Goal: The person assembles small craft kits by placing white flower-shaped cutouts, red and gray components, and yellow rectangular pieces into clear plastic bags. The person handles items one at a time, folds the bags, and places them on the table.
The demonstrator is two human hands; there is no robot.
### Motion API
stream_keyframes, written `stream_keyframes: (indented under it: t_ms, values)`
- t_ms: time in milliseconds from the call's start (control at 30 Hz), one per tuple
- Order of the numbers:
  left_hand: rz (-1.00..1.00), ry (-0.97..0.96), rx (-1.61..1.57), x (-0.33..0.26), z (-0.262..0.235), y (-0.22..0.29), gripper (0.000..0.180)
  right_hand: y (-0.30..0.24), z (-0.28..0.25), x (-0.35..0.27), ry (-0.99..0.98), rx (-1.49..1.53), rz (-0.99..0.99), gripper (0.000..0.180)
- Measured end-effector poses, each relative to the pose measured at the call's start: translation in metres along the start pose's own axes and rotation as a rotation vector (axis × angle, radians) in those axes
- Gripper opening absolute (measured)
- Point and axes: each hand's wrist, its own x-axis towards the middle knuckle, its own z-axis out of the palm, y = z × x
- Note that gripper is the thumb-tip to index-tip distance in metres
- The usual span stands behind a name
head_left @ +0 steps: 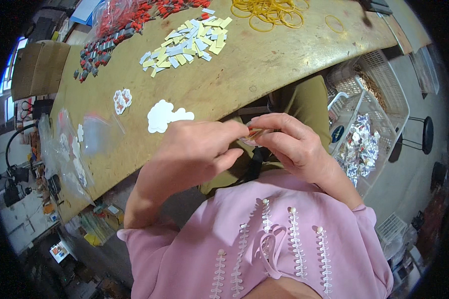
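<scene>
My left hand (199,147) and my right hand (294,142) meet in front of my lap, at the table's near edge. Between their fingertips is a small red and yellowish item (254,133), mostly hidden by the fingers, so its kind cannot be made out. Both hands are closed on it in a pinch. Just beyond my left hand, white cloud-shaped cards (160,115) lie on the table (269,65). Smaller printed cutouts (122,101) rest farther left.
Yellow and white slips (187,44) lie in a heap, with red and grey parts (107,45) behind. Yellow rubber bands (269,11) are at the far edge. Plastic bags (67,154) lie left, near a cardboard box (37,70). A white basket (384,134) holding small wrapped packets (358,147) stands right.
</scene>
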Motion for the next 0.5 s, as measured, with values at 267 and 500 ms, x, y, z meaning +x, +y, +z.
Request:
stream_keyframes:
  t_ms: [267, 500]
  values:
    - [-0.069, -0.009, -0.038, -0.015, 0.021, -0.009, 0.032, -0.006, 0.000, 0.007, -0.043, -0.016, 0.000, 0.020]
    - [-0.168, 0.297, -0.384, -0.019, 0.035, -0.019, 0.037, -0.015, -0.010, 0.014, 0.010, 0.062, 0.125, 0.021]
